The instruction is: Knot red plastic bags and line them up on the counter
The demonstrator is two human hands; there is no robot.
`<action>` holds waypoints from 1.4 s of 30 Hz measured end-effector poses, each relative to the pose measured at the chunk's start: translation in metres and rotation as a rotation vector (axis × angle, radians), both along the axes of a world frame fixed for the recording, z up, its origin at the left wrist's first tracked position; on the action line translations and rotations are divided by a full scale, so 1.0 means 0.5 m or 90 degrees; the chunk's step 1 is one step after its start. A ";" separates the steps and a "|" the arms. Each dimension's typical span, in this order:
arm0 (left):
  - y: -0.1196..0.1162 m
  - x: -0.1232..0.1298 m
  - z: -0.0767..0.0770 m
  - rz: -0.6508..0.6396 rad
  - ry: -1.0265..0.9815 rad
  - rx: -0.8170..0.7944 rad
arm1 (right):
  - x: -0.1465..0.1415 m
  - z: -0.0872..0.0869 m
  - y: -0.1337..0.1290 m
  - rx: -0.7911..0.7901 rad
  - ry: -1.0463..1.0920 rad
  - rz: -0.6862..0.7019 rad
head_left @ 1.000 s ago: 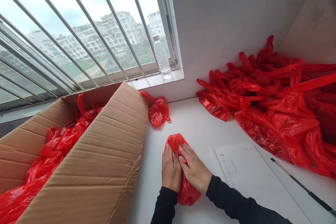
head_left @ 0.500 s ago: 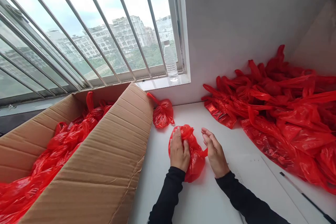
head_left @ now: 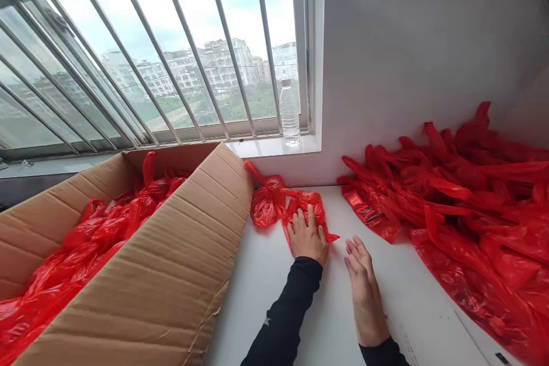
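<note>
My left hand (head_left: 307,235) lies spread on top of a red plastic bag (head_left: 305,201), pressing it against the white tabletop. Beside it on the left sits a small tied red bag (head_left: 266,201), touching or nearly touching the first one. My right hand (head_left: 362,274) hovers to the right of the bag with its fingers extended and holds nothing. A short red tail of the bag points toward that hand. What is inside the bags cannot be made out.
On the left stands an open cardboard box (head_left: 171,251) filled with red bags (head_left: 107,234). A large heap of red bags (head_left: 480,206) covers the right side of the white table (head_left: 343,320). A clear plastic bottle (head_left: 290,114) is on the sill of the barred window.
My left hand has moved the bag away from me, up beside the small tied one. My right hand has drifted slightly right and nearer to me. The view has shifted a little.
</note>
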State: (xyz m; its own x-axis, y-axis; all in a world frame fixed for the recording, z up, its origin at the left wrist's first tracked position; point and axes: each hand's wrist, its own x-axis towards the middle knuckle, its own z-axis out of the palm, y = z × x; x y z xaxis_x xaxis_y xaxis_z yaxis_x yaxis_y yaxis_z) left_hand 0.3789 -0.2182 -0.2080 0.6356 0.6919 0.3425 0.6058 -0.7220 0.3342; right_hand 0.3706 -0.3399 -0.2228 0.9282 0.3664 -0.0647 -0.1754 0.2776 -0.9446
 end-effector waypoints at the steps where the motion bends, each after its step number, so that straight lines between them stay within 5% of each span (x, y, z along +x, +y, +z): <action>1: 0.020 0.020 0.014 0.007 -0.007 0.019 | -0.001 -0.002 0.000 -0.004 0.003 0.011; 7: 0.162 0.055 0.105 0.038 -0.042 0.129 | -0.003 0.001 0.007 -0.058 -0.009 0.040; 11: 0.263 0.029 0.092 0.092 0.020 0.098 | 0.000 0.003 0.014 -0.070 -0.026 0.041; 14: 0.295 0.002 0.066 0.128 0.045 0.075 | 0.002 0.004 0.016 -0.075 -0.035 0.042; 19: 0.235 -0.003 0.045 0.148 0.027 0.079 | -0.003 0.011 0.014 -0.084 -0.049 0.038; 25: 0.112 0.040 -0.005 -0.049 0.060 0.102 | -0.005 0.016 0.011 -0.090 -0.037 0.046; 31: 0.166 0.030 0.012 -0.101 0.110 0.122 | -0.005 0.010 0.009 -0.107 -0.020 0.056; 38: 0.198 0.010 0.034 0.094 0.080 0.090 | -0.009 0.019 0.013 -0.111 -0.018 0.056; 42: 0.184 0.008 0.031 0.114 0.069 0.072 | -0.009 0.016 0.015 -0.127 -0.033 0.054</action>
